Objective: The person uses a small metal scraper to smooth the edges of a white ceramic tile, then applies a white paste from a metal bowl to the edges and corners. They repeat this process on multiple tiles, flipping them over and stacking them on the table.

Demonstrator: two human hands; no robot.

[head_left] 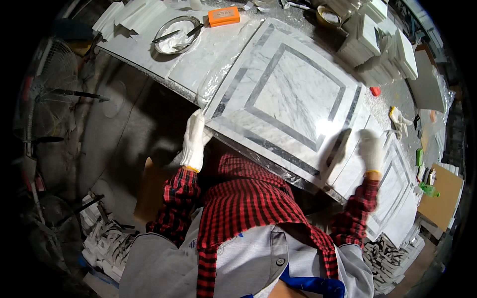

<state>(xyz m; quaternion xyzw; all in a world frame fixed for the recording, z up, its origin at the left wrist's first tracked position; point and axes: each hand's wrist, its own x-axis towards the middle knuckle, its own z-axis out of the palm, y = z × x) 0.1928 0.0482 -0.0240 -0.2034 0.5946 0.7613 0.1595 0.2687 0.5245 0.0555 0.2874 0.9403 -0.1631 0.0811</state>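
Observation:
A square marble panel (298,92) with grey inlaid borders lies on the worktable in front of me, plastic film showing along its left and near edges. My left hand (194,141), in a white knitted glove, is closed at the panel's near left corner, with its fingertips against the edge. Past the panel's right side, my right hand (370,151), gloved the same way, is above paler slabs; motion smears its fingers. Beneath that hand, a second inlaid panel (392,181) extends toward the right.
Farther back on the left are a metal bowl (177,35) of white paste with spreading tools and an orange box (223,17). Stacked white tiles (360,42) stand at the back right, near a loose glove (399,121). A fan (49,84) stands at far left.

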